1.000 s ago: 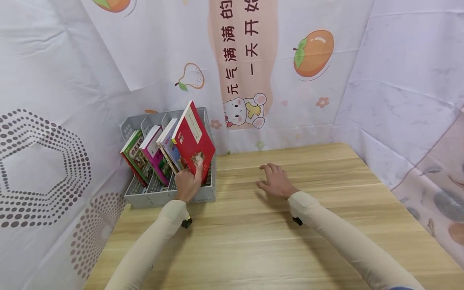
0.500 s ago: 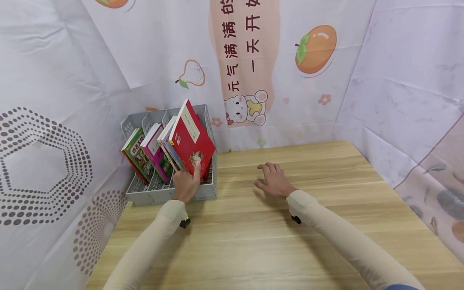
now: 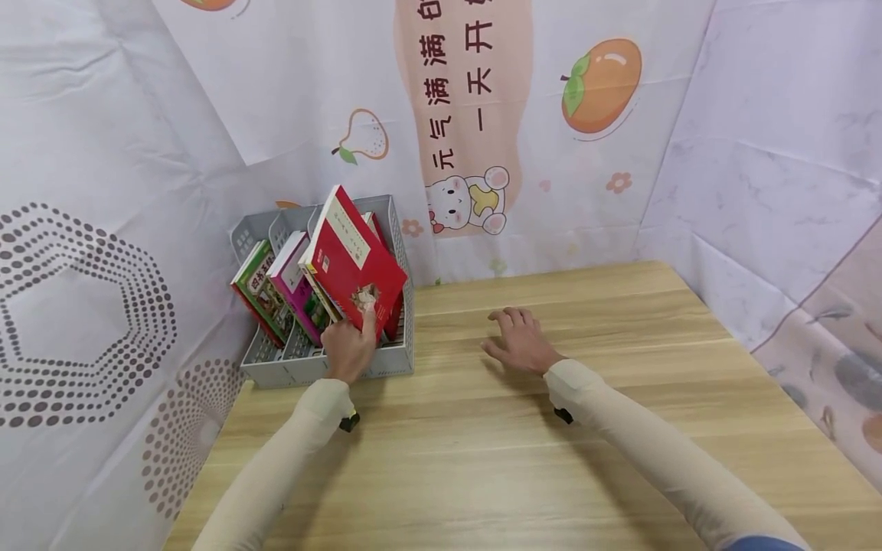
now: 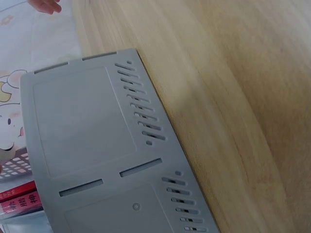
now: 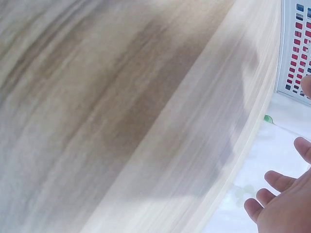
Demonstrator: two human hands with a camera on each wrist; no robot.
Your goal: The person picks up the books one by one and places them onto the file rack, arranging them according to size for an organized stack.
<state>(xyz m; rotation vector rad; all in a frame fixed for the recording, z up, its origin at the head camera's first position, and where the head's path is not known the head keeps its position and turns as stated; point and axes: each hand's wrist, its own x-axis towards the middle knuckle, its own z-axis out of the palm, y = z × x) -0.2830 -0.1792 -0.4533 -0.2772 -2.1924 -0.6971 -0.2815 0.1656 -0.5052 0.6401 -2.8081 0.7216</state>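
Observation:
In the head view, my left hand grips the lower edge of a red book, thumb pressed on its cover. The book leans to the left inside a grey divided book rack. Its upper left edge overlaps the cream-spined books. Part of another red book shows behind it on the right. My fingers behind the cover are hidden. The right hand is held over the table with relaxed, spread fingers and nothing in it; its fingers also show in the right wrist view.
A magenta book and a green book lean in the left compartments. The rack's front wall fills much of the left wrist view. Beneath is a wooden table, backed by a printed cloth.
The left hand has tipped the red book farther left, covering the purple-blue book beside it and uncovering a red book at the right. The right hand has barely moved.

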